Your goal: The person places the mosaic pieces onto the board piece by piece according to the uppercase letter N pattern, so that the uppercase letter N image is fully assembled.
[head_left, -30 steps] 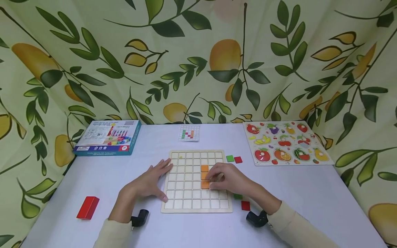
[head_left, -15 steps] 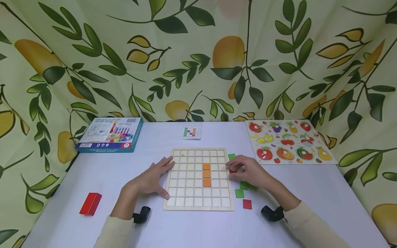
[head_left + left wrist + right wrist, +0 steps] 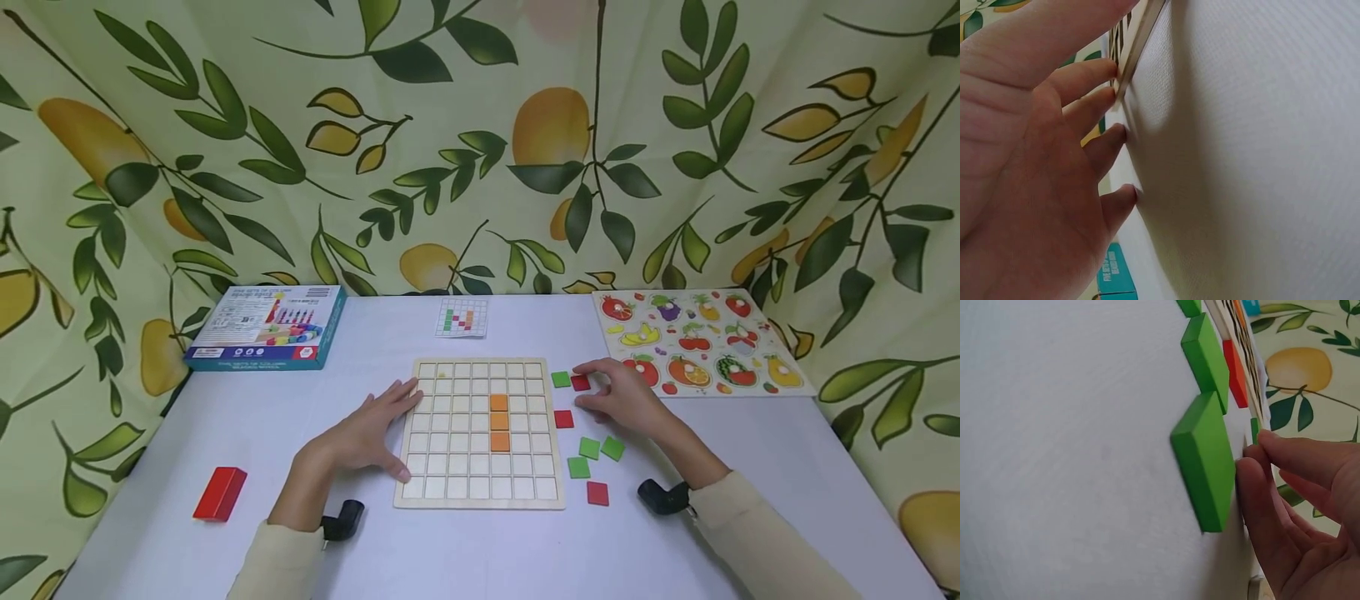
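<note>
A wooden grid board lies flat on the table with three orange square tiles stacked in one column. My left hand is spread along its left side, fingertips and thumb at the edge; the left wrist view shows the palm and fingers by the board's rim. Right of the board my right hand reaches over a red tile, index fingertip at its far edge, thumb nearer and apart from it. Beside that tile lies a green tile. The right wrist view shows a large green tile near this hand.
More tiles lie nearer: a red tile, a green tile and another red one. A pattern card lies behind the board. A box stands back left, a fruit puzzle back right, a red block at left.
My right hand has gone from the orange tiles, past the red tile at the board's right edge, to the farther red tile. My left hand has stayed at the board.
</note>
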A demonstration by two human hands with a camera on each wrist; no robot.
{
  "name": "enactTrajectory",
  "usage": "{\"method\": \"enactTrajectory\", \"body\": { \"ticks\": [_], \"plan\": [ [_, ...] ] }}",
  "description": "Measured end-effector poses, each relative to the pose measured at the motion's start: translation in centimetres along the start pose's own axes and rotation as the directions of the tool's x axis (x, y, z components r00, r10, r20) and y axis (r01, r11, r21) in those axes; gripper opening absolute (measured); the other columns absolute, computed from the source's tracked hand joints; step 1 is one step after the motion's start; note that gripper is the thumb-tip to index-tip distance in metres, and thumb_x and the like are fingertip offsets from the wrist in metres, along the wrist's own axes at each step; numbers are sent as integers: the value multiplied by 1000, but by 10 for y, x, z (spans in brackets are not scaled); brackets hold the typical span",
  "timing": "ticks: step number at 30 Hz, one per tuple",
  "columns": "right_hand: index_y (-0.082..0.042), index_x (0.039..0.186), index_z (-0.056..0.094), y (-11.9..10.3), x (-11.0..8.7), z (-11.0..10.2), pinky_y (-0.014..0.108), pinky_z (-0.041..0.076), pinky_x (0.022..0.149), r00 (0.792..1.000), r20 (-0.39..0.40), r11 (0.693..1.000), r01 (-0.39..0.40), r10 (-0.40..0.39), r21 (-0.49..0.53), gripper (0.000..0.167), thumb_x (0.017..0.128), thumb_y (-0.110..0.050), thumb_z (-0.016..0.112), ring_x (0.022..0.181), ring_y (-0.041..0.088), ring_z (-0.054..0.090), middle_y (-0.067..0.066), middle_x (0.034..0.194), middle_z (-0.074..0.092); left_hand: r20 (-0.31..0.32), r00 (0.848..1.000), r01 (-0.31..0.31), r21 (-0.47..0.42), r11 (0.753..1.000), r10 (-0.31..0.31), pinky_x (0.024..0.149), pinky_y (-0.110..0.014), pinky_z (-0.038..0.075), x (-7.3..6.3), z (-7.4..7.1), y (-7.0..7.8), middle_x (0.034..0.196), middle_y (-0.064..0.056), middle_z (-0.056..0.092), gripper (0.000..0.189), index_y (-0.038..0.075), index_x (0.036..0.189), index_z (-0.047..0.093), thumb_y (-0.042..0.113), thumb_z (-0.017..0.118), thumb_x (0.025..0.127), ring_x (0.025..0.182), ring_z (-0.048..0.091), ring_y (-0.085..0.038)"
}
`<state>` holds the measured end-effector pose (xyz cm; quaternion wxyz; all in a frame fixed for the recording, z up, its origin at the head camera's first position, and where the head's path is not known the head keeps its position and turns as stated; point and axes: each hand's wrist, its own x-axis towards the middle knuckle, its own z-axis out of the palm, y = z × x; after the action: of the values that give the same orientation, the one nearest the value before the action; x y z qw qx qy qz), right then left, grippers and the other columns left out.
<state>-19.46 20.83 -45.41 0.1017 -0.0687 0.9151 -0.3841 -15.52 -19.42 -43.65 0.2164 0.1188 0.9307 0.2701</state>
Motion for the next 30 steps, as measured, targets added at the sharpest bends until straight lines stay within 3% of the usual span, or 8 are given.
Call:
{"method": "enactTrajectory", "body": {
  "ticks": [9,17,26,30],
  "plan": [
    [-9,129,67,-1,2,6,24,52,49,998,-53,1000,-21,20,-15,40,90,-13,77,51,18,59,21,131,58,-3,1000,-7,3,1000,7,129,-63,11,1,1,-1,174,0,18,119,15,159,38,33,99,58,163,7,-31],
    [-6,127,68,-3,1,15,23,57,53,998,-22,998,-55,55,40,36,92,-8,74,59,16,65,18,120,59,-2,1000,-9,10,1000,9,129,-63,11,2,1,-3,174,0,18,119,16,159,38,35,99,58,163,7,-31],
    [-7,123,71,-6,-1,13,23,56,53,998,-10,998,-55,55,-1,35,89,-12,78,58,16,64,16,113,63,-1,1000,-5,13,1000,5,130,-61,10,2,1,-2,174,-1,19,119,15,158,38,34,99,58,163,7,-31],
    [-7,121,73,-10,-1,8,25,57,56,999,-22,999,-41,40,-33,34,89,-16,79,70,17,63,17,118,66,-3,1000,-2,15,1000,2,130,-62,11,1,1,-1,174,-1,19,118,15,158,39,34,99,58,163,7,-31]
  ]
}}
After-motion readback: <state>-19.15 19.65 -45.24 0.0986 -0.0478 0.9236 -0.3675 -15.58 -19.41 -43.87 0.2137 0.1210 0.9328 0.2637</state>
